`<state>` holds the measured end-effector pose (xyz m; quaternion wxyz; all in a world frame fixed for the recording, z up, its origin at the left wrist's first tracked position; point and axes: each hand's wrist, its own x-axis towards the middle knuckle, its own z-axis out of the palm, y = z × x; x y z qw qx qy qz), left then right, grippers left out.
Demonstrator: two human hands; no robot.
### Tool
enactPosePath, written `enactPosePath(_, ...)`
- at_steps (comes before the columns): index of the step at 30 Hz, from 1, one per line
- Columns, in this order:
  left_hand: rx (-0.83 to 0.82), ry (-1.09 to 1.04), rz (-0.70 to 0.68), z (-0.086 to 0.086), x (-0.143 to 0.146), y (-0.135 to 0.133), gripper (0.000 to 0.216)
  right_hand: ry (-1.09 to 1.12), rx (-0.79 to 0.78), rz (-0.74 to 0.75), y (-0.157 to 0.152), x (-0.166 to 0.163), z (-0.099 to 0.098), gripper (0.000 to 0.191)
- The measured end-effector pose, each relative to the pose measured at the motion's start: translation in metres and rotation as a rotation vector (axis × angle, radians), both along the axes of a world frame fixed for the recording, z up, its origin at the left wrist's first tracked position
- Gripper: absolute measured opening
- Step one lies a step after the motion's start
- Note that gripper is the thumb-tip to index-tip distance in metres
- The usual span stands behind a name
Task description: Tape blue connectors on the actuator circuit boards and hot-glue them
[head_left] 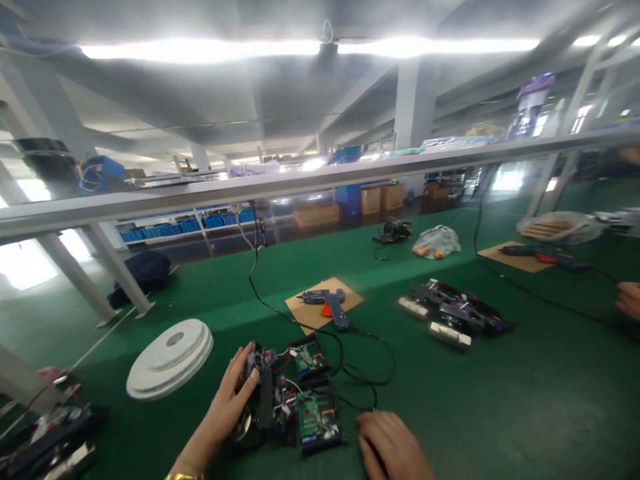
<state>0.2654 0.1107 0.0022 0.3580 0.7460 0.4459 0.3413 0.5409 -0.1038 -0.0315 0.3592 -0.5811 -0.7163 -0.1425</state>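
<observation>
Green circuit boards [314, 412] in black housing, perhaps, under left hand [231, 399]

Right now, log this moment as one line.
left hand: grips circuit assembly | right hand: flat on green mat | glue gun: on cardboard

My left hand [231, 393] reaches in from near left, fingers curled forward, thumb out, wrist bent up. My right hand [393, 445] lies flat, palm down, near right.

At six o'clock the right hand [393, 445] is cut off; at three o'clock, another person's hand [629, 299] too.
</observation>
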Motion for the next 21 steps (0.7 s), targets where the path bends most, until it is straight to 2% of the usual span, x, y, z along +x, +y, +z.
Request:
enactPosePath(5,0.001,0.132,-0.102,-0.006,-0.007,0.01,0.084,0.109,-0.215,-0.101,0.036,0.009,0.0,0.038)
enactPosePath(8,-0.003,0.179,-0.141,-0.004,-0.009,0.011,0.08,0.277,-0.362,-0.083,0.065,0.004,0.005,0.045)
enactPosePath(11,-0.003,0.212,-0.157,0.001,-0.008,0.009,0.08,0.342,-0.41,-0.041,0.083,-0.007,0.011,0.049)
enactPosePath(16,0.023,0.241,-0.177,0.002,-0.006,0.004,0.082,0.344,-0.401,0.038,0.076,-0.015,0.01,0.044)
enactPosePath(21,0.068,0.25,-0.2,-0.013,-0.016,-0.004,0.069,0.354,-0.394,0.165,0.053,-0.013,0.003,0.042)
